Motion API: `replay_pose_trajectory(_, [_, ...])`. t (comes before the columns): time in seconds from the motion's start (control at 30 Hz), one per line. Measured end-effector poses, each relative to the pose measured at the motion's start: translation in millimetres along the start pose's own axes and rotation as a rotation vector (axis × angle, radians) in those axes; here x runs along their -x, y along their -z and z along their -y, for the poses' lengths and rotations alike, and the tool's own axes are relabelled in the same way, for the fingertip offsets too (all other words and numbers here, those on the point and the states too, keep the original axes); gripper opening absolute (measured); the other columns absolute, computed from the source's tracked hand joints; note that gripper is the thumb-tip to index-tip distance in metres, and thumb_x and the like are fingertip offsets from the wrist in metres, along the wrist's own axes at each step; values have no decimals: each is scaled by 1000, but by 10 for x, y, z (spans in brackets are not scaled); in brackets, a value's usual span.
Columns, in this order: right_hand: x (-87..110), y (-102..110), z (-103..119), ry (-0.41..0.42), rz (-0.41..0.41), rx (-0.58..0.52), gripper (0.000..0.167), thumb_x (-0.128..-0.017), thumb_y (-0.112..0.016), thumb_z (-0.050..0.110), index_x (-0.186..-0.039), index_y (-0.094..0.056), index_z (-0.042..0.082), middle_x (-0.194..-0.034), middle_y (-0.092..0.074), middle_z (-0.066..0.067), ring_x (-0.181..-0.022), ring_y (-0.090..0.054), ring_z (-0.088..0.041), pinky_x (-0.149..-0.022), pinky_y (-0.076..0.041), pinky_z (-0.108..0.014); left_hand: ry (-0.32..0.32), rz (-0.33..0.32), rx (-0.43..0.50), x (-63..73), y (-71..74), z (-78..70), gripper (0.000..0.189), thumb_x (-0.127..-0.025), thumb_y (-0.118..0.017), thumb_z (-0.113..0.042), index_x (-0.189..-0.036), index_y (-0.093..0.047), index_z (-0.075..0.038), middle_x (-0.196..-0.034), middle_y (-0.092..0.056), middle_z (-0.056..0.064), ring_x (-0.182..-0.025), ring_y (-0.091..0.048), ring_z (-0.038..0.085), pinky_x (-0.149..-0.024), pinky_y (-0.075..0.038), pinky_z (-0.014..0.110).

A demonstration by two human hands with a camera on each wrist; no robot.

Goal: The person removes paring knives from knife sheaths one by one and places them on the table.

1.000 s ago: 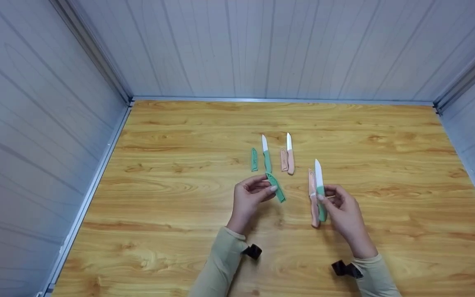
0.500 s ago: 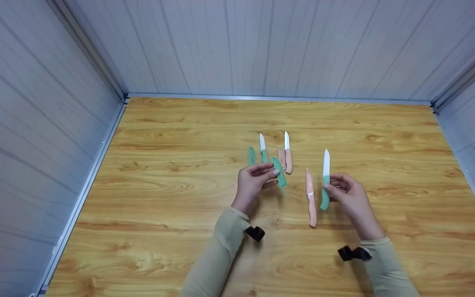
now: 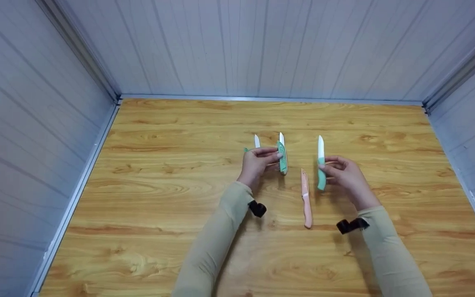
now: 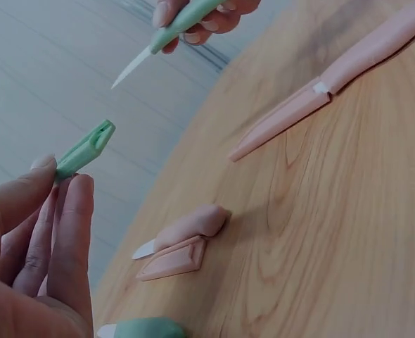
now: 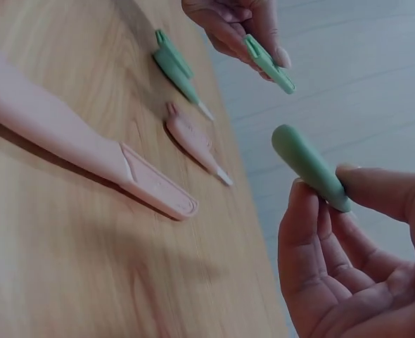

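My left hand [image 3: 258, 165] pinches a green blade sheath [image 3: 282, 157] between thumb and fingers; its open end shows in the left wrist view. My right hand [image 3: 346, 177] holds a green-handled paring knife [image 3: 321, 167] by the handle, white blade pointing away from me. In the left wrist view the knife [image 4: 183, 24] is apart from the sheath [image 4: 84, 151]. Behind the left hand, a pink paring knife [image 4: 193, 222] lies bare beside its pink sheath [image 4: 172, 259]. A second green knife [image 5: 176, 70] lies there too, mostly hidden in the head view.
A pink knife in its sheath [image 3: 306, 202] lies on the wood-grain table [image 3: 146, 231] between the forearms. Pale panel walls [image 3: 245, 49] rise at the back and both sides. A black wrist camera [image 3: 257, 208] sits on the left sleeve, another [image 3: 352, 226] on the right.
Both hands have moved forward over the table, keeping hold of the sheath and knife. The sheath has turned more upright and now overlaps the bare pink knife in the head view.
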State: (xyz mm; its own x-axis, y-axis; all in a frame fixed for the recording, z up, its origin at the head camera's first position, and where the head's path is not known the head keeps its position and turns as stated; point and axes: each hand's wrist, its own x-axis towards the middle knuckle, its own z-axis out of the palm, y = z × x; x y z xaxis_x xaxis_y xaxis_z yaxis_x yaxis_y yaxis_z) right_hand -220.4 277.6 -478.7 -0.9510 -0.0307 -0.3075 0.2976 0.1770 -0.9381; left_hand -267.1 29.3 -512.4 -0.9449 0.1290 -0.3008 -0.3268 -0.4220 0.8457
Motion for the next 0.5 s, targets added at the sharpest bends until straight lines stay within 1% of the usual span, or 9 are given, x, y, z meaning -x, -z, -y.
replay_pose_trajectory(0.13, [-190,51,15,-36,5,12,55,-90,-68,24,-132,-46,-5,-94,-64,0,-80,-65,-14,-76,-55,-31,7,-27,-31,-117,-51,-4,20,-77,-77,2,-97,-73,0,-88,-70,17,-75,-69,24,-88,-49,52])
replay_pose_trajectory(0.3, [-379,105,-38,-70,2,20,56,-92,-66,23,-136,-45,-4,-100,-63,-2,-83,-64,-12,-78,-54,-30,-3,-16,-65,-226,-150,5,19,-76,-78,3,-95,-73,2,-86,-70,17,-74,-69,25,-81,-54,45])
replay_pose_trajectory(0.4, [-455,111,-80,-80,-3,17,54,-92,-66,23,-135,-46,-3,-102,-63,-3,-84,-64,-13,-79,-54,-31,-3,-3,-73,-278,-207,15,19,-76,-77,3,-94,-73,1,-86,-70,17,-75,-69,24,-76,-56,40])
replay_pose_trajectory(0.5, [-511,97,-104,-97,-11,12,55,-91,-68,24,-135,-48,-3,-102,-64,-4,-82,-64,-14,-78,-54,-31,7,-2,-84,-327,-242,32,19,-76,-78,3,-94,-73,0,-86,-70,16,-74,-69,23,-75,-56,39])
